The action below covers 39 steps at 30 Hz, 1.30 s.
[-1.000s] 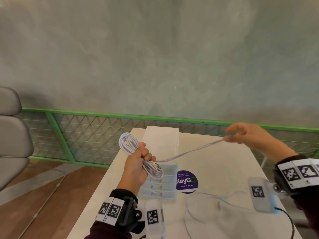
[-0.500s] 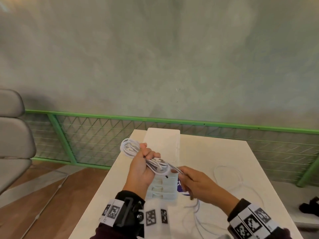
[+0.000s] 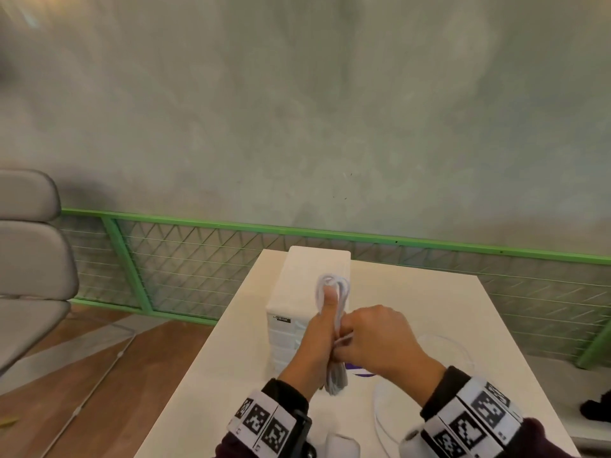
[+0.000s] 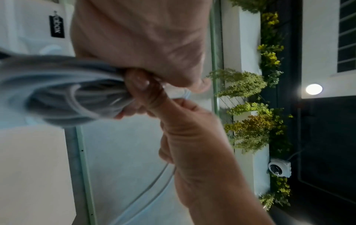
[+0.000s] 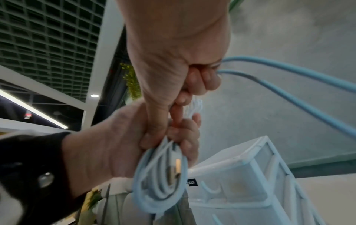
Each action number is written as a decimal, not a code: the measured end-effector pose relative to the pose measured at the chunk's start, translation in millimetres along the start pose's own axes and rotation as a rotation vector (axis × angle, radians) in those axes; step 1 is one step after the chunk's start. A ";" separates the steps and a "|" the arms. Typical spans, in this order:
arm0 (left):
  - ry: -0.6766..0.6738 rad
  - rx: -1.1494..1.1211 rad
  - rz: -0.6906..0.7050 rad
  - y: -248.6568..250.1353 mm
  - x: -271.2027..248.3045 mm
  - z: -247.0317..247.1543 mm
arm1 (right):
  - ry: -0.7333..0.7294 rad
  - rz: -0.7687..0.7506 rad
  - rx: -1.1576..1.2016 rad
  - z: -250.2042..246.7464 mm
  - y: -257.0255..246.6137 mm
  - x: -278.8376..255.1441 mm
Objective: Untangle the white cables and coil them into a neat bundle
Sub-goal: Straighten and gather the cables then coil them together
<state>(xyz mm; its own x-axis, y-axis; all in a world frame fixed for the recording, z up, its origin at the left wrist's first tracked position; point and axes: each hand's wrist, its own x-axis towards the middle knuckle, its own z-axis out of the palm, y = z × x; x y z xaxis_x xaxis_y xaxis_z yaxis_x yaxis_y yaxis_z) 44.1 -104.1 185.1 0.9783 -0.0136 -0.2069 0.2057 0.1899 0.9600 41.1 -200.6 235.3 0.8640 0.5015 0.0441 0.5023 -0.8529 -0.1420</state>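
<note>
My left hand [image 3: 316, 345] grips a coil of white cable [image 3: 333, 286] upright above the table, thumb pressed along its top loop. The coil's lower loop [image 3: 337, 380] hangs below the fist. My right hand [image 3: 375, 342] is pressed against the coil's middle, fingers curled round the loose cable strand. In the right wrist view two strands [image 5: 289, 76] run out of the right hand [image 5: 183, 64], and a metal plug [image 5: 176, 169] lies in the coil [image 5: 161, 190]. In the left wrist view the coil [image 4: 57, 94] is blurred. Loose cable [image 3: 444, 342] loops on the table.
A white plastic drawer box [image 3: 297, 285] stands on the white table [image 3: 429, 302] just behind my hands, and a purple sticker [image 3: 358, 371] lies under them. A green mesh railing [image 3: 198, 259] runs behind the table. A grey chair [image 3: 29, 259] is at the left.
My right hand came back from its stretch at the far right and met the coil. The left hand turned the coil upright and shifted it right, in front of the drawer box.
</note>
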 end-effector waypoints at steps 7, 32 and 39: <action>-0.329 0.364 0.091 -5.7 -6.8 -12.3 | 0.022 0.112 -0.009 -13.9 9.1 -6.9; 0.067 -0.202 -0.083 -14.6 -5.5 1.6 | -0.082 -0.059 0.352 45.6 29.6 -12.5; 0.111 -0.389 -0.141 -10.5 -2.3 -10.8 | -0.230 -0.062 0.358 47.6 36.7 -24.2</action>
<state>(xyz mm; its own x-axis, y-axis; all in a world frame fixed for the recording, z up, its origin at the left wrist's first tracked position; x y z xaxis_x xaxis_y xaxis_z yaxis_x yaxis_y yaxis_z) 39.4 -95.4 173.4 0.9281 0.0359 -0.3705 0.2911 0.5505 0.7824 37.0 -237.1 182.0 0.7821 0.6042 -0.1524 0.4748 -0.7363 -0.4822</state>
